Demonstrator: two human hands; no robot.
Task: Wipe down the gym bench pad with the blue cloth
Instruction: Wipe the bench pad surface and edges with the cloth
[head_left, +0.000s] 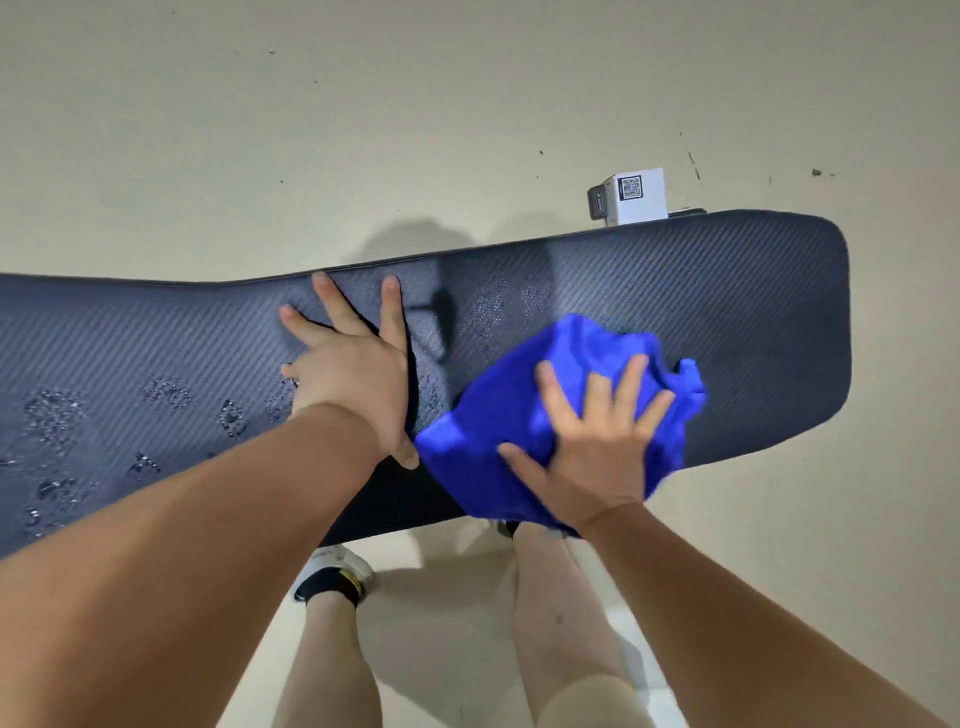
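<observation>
**Flat hand on the blue cloth, other hand braced on the bench pad**

From the head camera, looking down: the long dark bench pad (727, 291) stretches across the view, its surface ribbed in a fine diagonal weave. The right hand (597, 447) lies flat and open on top of the blue cloth (498, 415), fingers spread, palm pressing down rather than clutching. The cloth is bunched under and around that hand: folds stick out beyond the fingertips, more of it spreads to the thumb side, and a flap hangs off the pad's near edge below the wrist. It looks slightly blurred.

The left hand (353, 364) is also open, holding nothing, fingers splayed on the bare pad with the fingertips near the far edge. Its thumb sits just beside the cloth's nearest corner; whether they touch cannot be told.

Water droplets (52, 415) bead in patches on the pad out beyond the left hand's little-finger side, and a fainter patch lies between the two hands, toward the far edge.

Past the right hand's fingertips, behind the pad's far edge, a small white box (641, 195) with a QR code stands on the pale floor (260, 130). Below both forearms, bare legs and a white shoe (337, 564) show.
</observation>
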